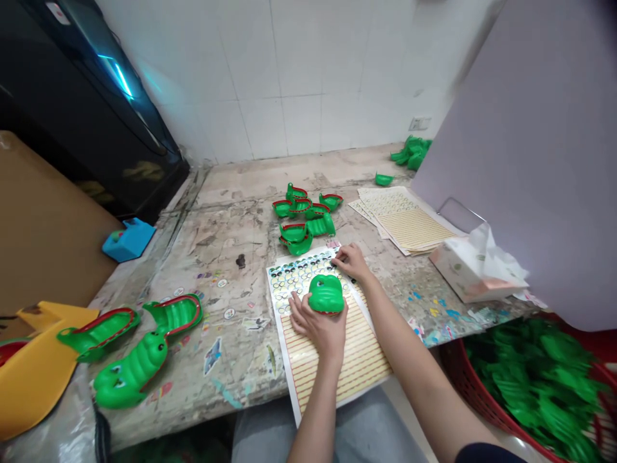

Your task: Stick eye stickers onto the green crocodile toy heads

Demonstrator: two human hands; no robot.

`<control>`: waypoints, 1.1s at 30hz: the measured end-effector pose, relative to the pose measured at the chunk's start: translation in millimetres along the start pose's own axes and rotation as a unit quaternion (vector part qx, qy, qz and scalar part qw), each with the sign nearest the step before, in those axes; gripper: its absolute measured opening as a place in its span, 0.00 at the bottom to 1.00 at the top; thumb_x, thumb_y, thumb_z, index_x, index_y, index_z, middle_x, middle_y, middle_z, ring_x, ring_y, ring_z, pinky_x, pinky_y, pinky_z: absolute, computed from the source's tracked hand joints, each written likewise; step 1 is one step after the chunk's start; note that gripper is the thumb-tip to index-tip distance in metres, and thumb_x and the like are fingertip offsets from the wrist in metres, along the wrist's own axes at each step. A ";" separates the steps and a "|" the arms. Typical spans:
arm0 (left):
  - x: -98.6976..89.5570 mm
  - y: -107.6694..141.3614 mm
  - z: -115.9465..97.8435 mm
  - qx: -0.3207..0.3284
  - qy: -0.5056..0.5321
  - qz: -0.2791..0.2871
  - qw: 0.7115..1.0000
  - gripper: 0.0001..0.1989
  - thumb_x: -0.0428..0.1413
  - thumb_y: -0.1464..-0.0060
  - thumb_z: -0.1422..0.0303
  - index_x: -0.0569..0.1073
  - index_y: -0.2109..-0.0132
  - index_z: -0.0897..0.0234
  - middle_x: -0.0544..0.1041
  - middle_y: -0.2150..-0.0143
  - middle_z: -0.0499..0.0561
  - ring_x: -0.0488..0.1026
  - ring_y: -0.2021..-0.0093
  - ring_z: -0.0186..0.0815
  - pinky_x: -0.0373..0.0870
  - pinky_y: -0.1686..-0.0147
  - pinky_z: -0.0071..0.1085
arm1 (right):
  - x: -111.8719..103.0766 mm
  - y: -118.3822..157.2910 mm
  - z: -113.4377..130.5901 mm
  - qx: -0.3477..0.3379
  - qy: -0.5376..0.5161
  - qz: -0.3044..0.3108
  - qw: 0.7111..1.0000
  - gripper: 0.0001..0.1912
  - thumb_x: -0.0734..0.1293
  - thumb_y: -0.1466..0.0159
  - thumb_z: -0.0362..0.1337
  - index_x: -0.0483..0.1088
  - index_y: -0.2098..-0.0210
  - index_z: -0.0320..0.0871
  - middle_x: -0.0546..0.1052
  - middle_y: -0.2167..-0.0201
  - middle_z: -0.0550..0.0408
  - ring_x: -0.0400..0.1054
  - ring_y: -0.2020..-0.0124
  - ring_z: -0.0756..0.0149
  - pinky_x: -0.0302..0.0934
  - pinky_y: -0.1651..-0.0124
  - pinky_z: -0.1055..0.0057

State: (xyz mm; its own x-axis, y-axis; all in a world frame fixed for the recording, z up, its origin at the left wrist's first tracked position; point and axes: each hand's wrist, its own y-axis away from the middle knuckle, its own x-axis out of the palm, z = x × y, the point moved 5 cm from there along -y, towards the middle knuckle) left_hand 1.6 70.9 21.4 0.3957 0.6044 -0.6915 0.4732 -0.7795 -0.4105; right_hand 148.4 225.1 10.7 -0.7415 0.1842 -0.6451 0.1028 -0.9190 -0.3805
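My left hand is wrapped round a green plastic crocodile head, holding it just over a sticker sheet. That sheet carries rows of eye stickers at its far end and red-edged strips on the near part. At the sheet's upper right, my right hand pinches with thumb and forefinger among the eye stickers; whether a sticker is between the fingertips is too small to make out. Beyond the sheet lies a group of green crocodile jaw pieces with red rims.
Finished-looking crocodile pieces lie at the left beside a yellow scoop-shaped part. A blue piece sits by the cardboard box. Rightward are more sticker sheets, a tissue box and a red basket of green parts.
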 end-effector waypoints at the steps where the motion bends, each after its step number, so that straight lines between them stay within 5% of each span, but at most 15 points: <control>1: 0.4 0.1 0.1 -0.001 0.000 0.000 1.000 0.34 0.57 0.56 0.50 0.59 0.47 0.66 0.59 0.38 0.67 0.49 0.34 0.49 0.48 0.39 0.49 | -0.9 0.0 0.4 0.002 -0.004 -0.002 1.000 0.10 0.68 0.47 0.39 0.64 0.79 0.45 0.73 0.78 0.55 0.63 0.68 0.62 0.55 0.54 0.63; 16: 0.9 0.1 0.4 0.007 0.005 -0.010 1.000 0.33 0.58 0.57 0.51 0.59 0.48 0.65 0.61 0.39 0.66 0.52 0.35 0.49 0.49 0.40 0.49 | 7.5 5.0 6.2 -0.035 0.005 0.066 0.997 0.11 0.68 0.47 0.43 0.64 0.76 0.44 0.72 0.77 0.56 0.62 0.67 0.63 0.56 0.56 0.66; 26: 1.4 -0.3 1.2 -0.005 0.010 0.002 1.000 0.33 0.57 0.57 0.51 0.60 0.48 0.66 0.61 0.39 0.67 0.52 0.35 0.50 0.49 0.40 0.50 | 0.9 3.2 4.6 -0.061 0.027 -0.017 0.998 0.09 0.67 0.45 0.40 0.64 0.77 0.44 0.72 0.76 0.53 0.60 0.70 0.63 0.54 0.57 0.64; 33: 3.0 0.6 2.0 -0.001 0.000 0.004 1.000 0.35 0.58 0.57 0.50 0.59 0.47 0.66 0.61 0.38 0.66 0.50 0.34 0.48 0.48 0.39 0.49 | 9.3 6.0 -1.6 -0.023 0.007 0.042 0.999 0.12 0.69 0.48 0.45 0.67 0.75 0.43 0.75 0.76 0.56 0.64 0.70 0.64 0.54 0.53 0.63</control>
State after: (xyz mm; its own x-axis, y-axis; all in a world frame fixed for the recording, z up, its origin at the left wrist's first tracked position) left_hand 1.5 71.9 17.9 0.3992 0.5985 -0.6946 0.4713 -0.7837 -0.4045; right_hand 143.1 221.9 1.4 -0.7192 0.1125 -0.6857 0.1946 -0.9147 -0.3541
